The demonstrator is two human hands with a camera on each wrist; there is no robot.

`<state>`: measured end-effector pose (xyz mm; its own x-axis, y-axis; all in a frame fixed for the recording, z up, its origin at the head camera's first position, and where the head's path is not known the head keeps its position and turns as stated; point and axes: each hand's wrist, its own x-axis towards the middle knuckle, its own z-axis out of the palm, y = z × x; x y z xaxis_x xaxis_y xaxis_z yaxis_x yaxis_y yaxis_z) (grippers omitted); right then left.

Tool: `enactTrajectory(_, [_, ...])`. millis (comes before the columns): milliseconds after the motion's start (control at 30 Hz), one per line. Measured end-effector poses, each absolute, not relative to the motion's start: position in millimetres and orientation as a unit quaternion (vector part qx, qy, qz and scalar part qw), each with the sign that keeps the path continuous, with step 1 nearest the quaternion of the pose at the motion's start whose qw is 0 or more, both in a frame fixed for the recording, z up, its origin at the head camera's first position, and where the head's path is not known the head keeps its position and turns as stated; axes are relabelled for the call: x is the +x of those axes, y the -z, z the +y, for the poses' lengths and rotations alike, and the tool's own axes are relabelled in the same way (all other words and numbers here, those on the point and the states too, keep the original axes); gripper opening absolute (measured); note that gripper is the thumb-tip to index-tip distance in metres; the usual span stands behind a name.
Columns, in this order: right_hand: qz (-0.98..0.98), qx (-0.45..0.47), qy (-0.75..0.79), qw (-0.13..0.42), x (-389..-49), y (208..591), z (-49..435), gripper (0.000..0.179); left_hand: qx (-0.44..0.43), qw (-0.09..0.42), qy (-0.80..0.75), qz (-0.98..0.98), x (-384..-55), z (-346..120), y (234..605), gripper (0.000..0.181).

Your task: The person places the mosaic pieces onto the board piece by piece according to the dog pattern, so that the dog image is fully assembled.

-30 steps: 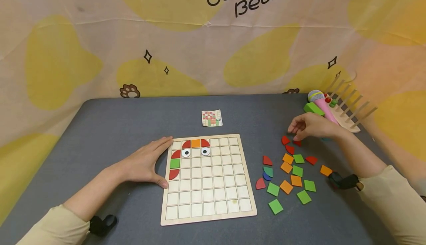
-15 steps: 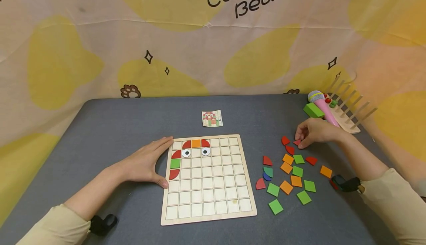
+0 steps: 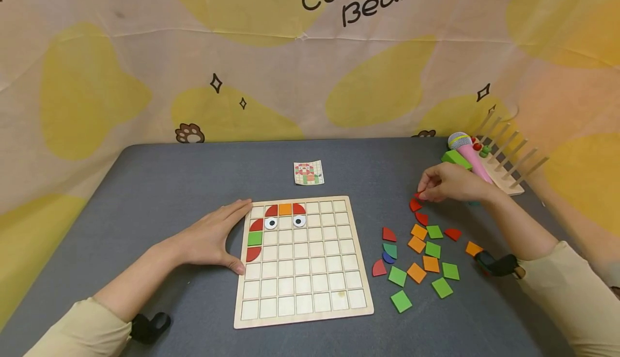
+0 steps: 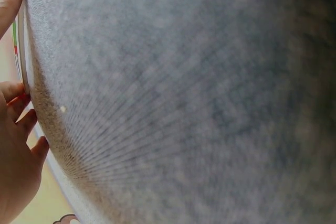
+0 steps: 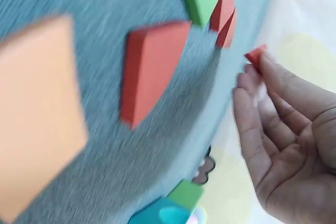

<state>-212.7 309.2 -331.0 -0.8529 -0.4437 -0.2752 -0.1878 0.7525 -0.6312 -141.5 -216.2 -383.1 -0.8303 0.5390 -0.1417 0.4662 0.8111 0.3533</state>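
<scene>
My right hand [image 3: 450, 182] pinches a small red piece [image 5: 256, 56] between thumb and fingertips, at the far end of the loose pieces. Just below the fingers in the head view lie two red quarter-circle pieces, one of them a red quarter circle [image 3: 422, 218]. My left hand [image 3: 208, 236] rests at the left edge of the wooden grid board [image 3: 310, 320], its fingers stretched out and spread from the thumb. On the board sit red quarter circles, an orange square [image 3: 285, 209], a green square [image 3: 254, 238] and two round eye pieces, one a white eye piece [image 3: 300, 221].
Right of the board are scattered green squares, one a green square [image 3: 401, 301], orange squares, red pieces and a blue piece [image 3: 388, 257]. A patterned card [image 3: 308, 173] lies behind the board. A pink toy microphone [image 3: 472, 158] and a pegged wooden rack [image 3: 513, 186] stand at back right.
My right hand came down onto a red piece, took it between thumb and fingers, then lifted away and shifted slightly left and back. The left hand has stayed at the board.
</scene>
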Motion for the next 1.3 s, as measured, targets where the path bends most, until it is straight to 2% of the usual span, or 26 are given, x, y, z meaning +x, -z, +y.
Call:
enactTrajectory(300, [0.907, -0.17, 0.35, 0.158, -209.2, 330.0, 259.0, 0.016, 0.265, 0.118, -0.15, 0.945, -141.9, -217.1, 384.6, 0.132])
enactTrajectory(767, [0.845, -0.224, 0.441, 0.204, -199.3, 327.3, 168.1, 0.015, 0.264, 0.118, -0.153, 0.945, -142.2, -216.2, 385.1, 0.132])
enactTrajectory(1000, [0.842, -0.28, 0.415, 0.203, -197.2, 331.5, 129.1, 0.008, 0.259, 0.119, -0.151, 0.947, -141.7, -216.4, 384.7, 0.133])
enactTrajectory(1300, [0.855, -0.299, 0.383, 0.179, -198.5, 329.9, 84.2, 0.007, 0.262, 0.12, -0.152, 0.945, -142.3, -217.3, 384.4, 0.132])
